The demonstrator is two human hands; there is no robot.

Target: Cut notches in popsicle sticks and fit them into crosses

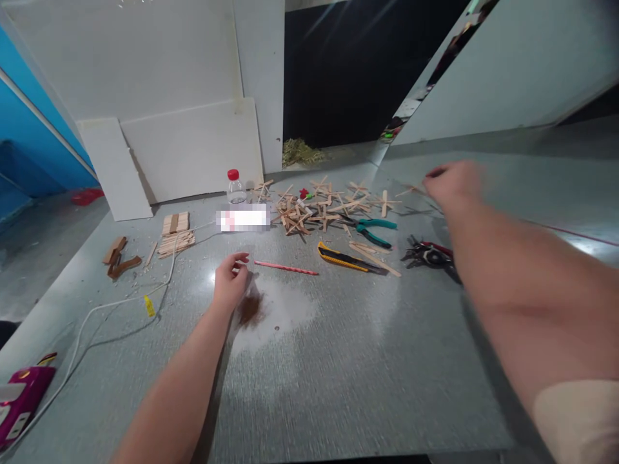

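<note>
My left hand [232, 277] rests on the grey table, fingers loosely curled and apart, with nothing in it. Just beyond its fingertips lies a red patterned pencil [286, 267]. At the right, my right hand [454, 183] is closed and a little blurred. From its fingertips juts a crossed piece of thin wooden sticks [410, 190], with a shadow on the table below. To the left of that hand spreads a heap of crossed wooden sticks [294, 216]. Teal-handled pliers [370, 227] and a yellow utility knife [343, 258] lie in front of the heap.
Bundled wooden sticks [176, 235], brown wooden pieces [118, 258] and a white cable [130, 298] are on the left. A red-capped bottle [236, 187] stands at the back. Red-handled pliers [430, 254] lie beneath my right forearm. Brown powder [251, 309] marks the table.
</note>
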